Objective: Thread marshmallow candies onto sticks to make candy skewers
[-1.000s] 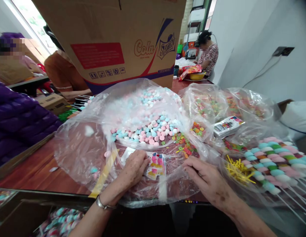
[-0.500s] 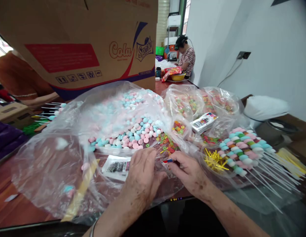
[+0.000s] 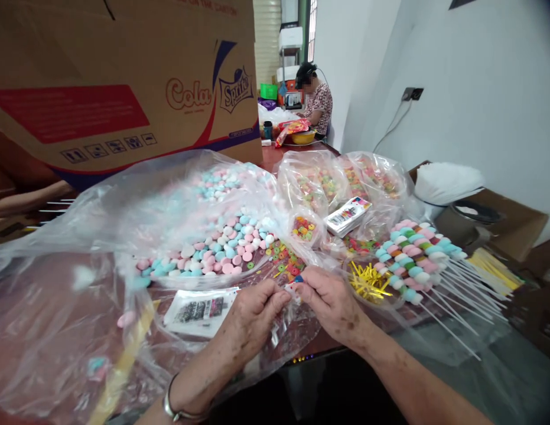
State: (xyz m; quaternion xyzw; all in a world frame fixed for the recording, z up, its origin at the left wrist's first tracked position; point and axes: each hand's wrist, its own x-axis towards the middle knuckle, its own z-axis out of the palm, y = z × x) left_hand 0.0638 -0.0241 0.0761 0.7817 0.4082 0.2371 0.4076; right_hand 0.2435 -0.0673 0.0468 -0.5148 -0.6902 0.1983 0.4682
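Observation:
My left hand (image 3: 252, 316) and my right hand (image 3: 330, 301) meet in front of me, both pinching a small clear printed packet (image 3: 294, 288) between fingertips. They hover over a clear plastic sheet (image 3: 80, 295) on the table. Just left of my left hand lies a stack of flat printed packets (image 3: 199, 308). Beyond my hands sits a heap of pink, blue and white marshmallows (image 3: 212, 254) with small coloured ring candies (image 3: 286, 260) beside it.
Finished marshmallow skewers (image 3: 416, 260) and gold twist ties (image 3: 367, 282) lie to the right. Bags of ring candy (image 3: 337, 177) and a big cardboard box (image 3: 124, 88) stand behind. Another person (image 3: 313, 100) sits at the far end; someone's arm (image 3: 26, 200) rests at left.
My left hand lifted off the packet stack and moved right; my right hand came in to meet it. Both now pinch one small packet. My view swung to the right.

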